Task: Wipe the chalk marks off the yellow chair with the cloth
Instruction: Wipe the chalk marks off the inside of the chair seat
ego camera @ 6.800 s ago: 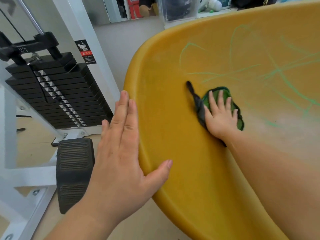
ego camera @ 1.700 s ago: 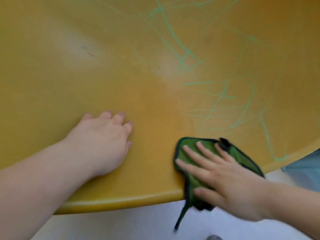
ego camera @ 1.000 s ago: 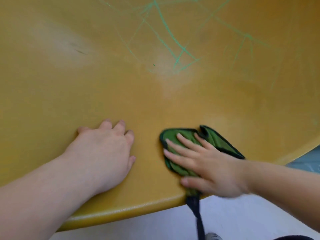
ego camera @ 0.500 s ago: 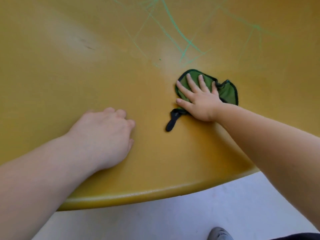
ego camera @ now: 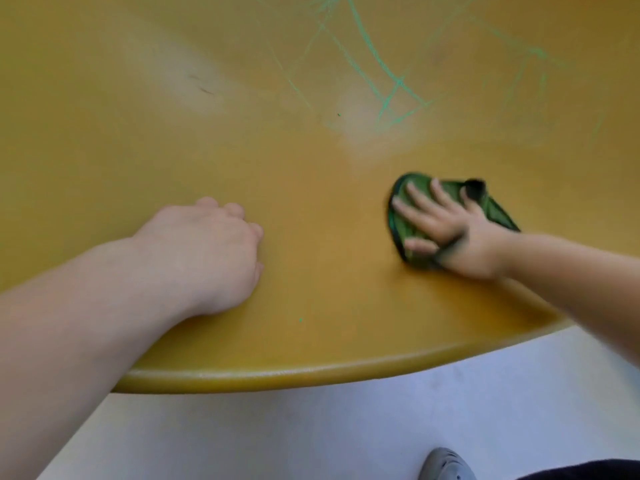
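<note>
The yellow chair (ego camera: 311,168) fills most of the view, its rounded rim running along the bottom. Green chalk marks (ego camera: 388,81) cross its upper middle and fainter ones sit at the upper right. A green cloth (ego camera: 495,211) with a dark edge lies on the seat at the right. My right hand (ego camera: 446,226) presses flat on the cloth with fingers spread; it looks motion-blurred. My left hand (ego camera: 207,251) rests on the bare seat at the left, fingers curled under, holding nothing.
Pale grey floor (ego camera: 311,438) shows below the chair rim. A grey shoe tip (ego camera: 445,464) and a dark trouser edge sit at the bottom right. Two pale worn patches lie on the seat near the chalk.
My right hand has slid the cloth back down from near the chalk lines toward the rim and to the right. My left hand has stayed in place.
</note>
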The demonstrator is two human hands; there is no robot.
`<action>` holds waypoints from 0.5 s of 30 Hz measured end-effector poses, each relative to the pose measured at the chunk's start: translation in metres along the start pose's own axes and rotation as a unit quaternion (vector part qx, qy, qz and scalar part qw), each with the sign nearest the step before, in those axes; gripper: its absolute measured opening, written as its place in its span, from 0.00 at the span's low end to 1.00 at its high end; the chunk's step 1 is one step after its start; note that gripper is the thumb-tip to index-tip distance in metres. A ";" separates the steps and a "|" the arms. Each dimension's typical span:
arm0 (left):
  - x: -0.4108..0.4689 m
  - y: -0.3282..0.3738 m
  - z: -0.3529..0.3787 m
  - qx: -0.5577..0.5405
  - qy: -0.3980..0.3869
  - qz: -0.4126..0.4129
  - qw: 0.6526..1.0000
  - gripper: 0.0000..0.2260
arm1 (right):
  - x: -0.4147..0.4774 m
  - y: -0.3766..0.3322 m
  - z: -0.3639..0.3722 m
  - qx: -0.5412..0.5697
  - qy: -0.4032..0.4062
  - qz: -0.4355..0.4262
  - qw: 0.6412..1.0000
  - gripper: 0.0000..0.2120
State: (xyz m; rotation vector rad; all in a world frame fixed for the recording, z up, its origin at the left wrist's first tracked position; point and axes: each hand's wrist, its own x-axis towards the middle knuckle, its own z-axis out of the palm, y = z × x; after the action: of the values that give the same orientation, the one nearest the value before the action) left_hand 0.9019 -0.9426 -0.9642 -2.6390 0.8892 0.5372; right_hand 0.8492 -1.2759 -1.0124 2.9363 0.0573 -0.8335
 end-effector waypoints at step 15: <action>-0.004 -0.035 0.003 0.043 -0.022 -0.034 0.998 0.22 | -0.055 -0.145 0.003 0.082 -0.036 -0.336 0.938 0.27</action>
State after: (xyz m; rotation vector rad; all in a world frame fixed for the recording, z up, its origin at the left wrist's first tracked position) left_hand 0.9202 -0.9123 -0.9587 -2.5597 0.7886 0.5268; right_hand 0.7918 -1.1323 -0.9968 3.0455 1.0846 -1.0501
